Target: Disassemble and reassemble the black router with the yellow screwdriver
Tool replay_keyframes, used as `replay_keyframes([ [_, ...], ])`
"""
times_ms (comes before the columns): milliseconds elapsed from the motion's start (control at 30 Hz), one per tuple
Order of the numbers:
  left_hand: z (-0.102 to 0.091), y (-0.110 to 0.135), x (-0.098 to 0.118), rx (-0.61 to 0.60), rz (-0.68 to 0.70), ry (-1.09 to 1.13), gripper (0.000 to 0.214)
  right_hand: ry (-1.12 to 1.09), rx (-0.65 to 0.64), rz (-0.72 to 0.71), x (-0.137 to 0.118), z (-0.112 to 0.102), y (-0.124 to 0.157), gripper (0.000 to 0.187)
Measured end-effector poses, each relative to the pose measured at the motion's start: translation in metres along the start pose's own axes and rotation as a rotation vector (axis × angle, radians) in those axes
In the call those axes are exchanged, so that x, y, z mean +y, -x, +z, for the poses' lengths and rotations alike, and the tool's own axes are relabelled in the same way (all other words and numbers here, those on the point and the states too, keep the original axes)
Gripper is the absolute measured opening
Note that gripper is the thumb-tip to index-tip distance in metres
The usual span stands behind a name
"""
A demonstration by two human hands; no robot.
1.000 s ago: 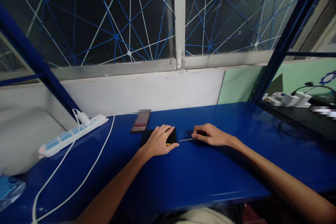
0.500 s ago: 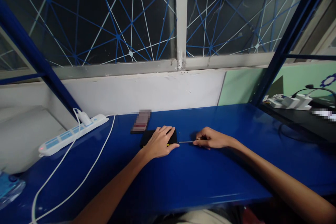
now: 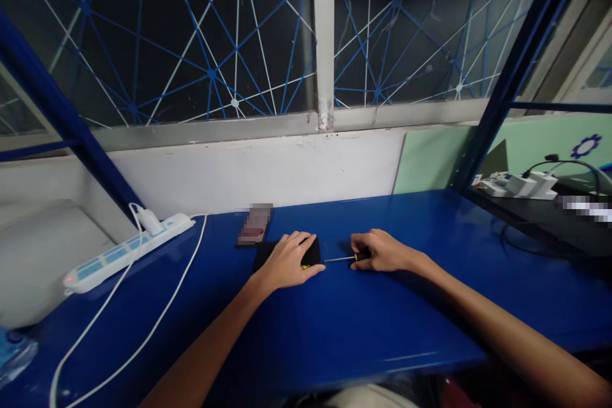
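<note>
My left hand (image 3: 288, 261) lies over a flat black case-like object (image 3: 265, 256) on the blue table and grips it, thumb along the near side. Most of that object is under the palm; a bit of yellow shows by the thumb. In my right hand (image 3: 380, 251) is a screwdriver (image 3: 342, 259), its fingers closed round the dark handle with a yellow ring. The thin metal shaft points left, lying level, and its tip is close to the right end of the black object. Whether the tip touches it I cannot tell.
A phone (image 3: 255, 224) lies behind my left hand. At the left are a white power strip (image 3: 129, 254) with a plug and a looping white cable (image 3: 167, 312), plus a clear plastic bag (image 3: 14, 354). White adapters (image 3: 530, 185) sit at the far right. Blue table (image 3: 363, 331) continues in front.
The view has shifted slightly. My right hand has turned a little, so the screwdriver's yellow ring and dark handle now show. My left hand stays on the black object.
</note>
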State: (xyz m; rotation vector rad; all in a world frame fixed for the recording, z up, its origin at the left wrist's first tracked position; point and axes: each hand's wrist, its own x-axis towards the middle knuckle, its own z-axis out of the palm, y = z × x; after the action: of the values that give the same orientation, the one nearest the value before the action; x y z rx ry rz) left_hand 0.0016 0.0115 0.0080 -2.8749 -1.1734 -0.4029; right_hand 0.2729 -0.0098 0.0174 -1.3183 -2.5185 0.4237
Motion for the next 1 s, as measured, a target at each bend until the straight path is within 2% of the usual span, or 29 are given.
replay_keyframes([
  [133,0.001,0.0,-0.001,0.005,0.007,0.029,0.068,-0.072,-0.005,-0.037,-0.002,-0.003,0.001,0.031],
  [267,0.0,0.001,-0.001,0.002,0.044,0.058,0.064,-0.232,0.0,-0.062,0.003,-0.008,0.003,0.028],
  [433,-0.003,0.002,0.0,-0.025,0.072,0.107,0.059,-0.497,-0.105,-0.069,0.015,-0.006,-0.001,0.037],
  [533,-0.002,0.002,0.0,-0.015,0.082,0.121,0.058,-0.598,-0.108,-0.043,0.014,-0.002,-0.003,0.039],
  [700,-0.003,0.003,0.002,-0.009,0.099,0.107,0.057,-0.493,-0.145,0.003,0.007,-0.001,-0.001,0.049],
  [867,-0.005,0.002,0.006,-0.002,0.124,0.09,0.058,-0.475,-0.192,0.042,0.007,-0.002,0.0,0.044],
  [1000,-0.005,0.002,0.006,-0.02,0.129,0.085,0.054,-0.322,-0.092,0.031,0.009,0.001,-0.003,0.036],
])
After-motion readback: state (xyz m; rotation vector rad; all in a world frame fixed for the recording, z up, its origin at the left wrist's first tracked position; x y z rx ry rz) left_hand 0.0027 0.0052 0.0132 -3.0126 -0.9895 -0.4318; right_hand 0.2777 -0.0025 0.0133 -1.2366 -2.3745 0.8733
